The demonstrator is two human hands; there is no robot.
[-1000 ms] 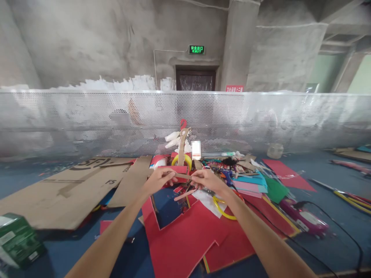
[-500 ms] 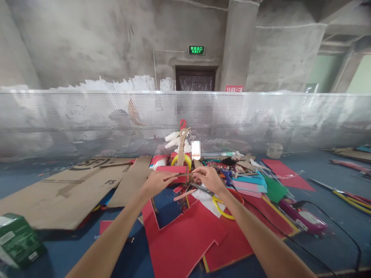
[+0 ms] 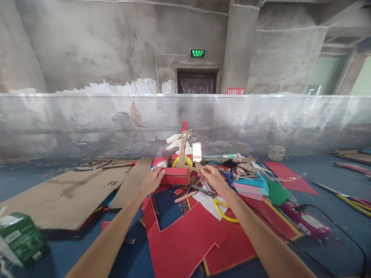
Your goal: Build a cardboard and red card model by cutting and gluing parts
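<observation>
On a blue work surface (image 3: 62, 249), a notched flat red card sheet (image 3: 185, 237) is laid nearest. Beyond it, an oblong red cardboard box (image 3: 175, 177); the left hand (image 3: 150, 181) is held at its left end, fingers loosely spread, contact unclear. Along the box's upper edge as viewed, a narrow tan cardboard strip (image 3: 191, 168) is pinched at its right end by the right hand (image 3: 214, 180). Judged light, bendable, easily creased; best gripped near both ends.

The forearms (image 3: 118, 227) I watch remotely are slim and bare, tapering to an ungloved left hand (image 3: 152, 180) and right hand (image 3: 214, 180).
</observation>
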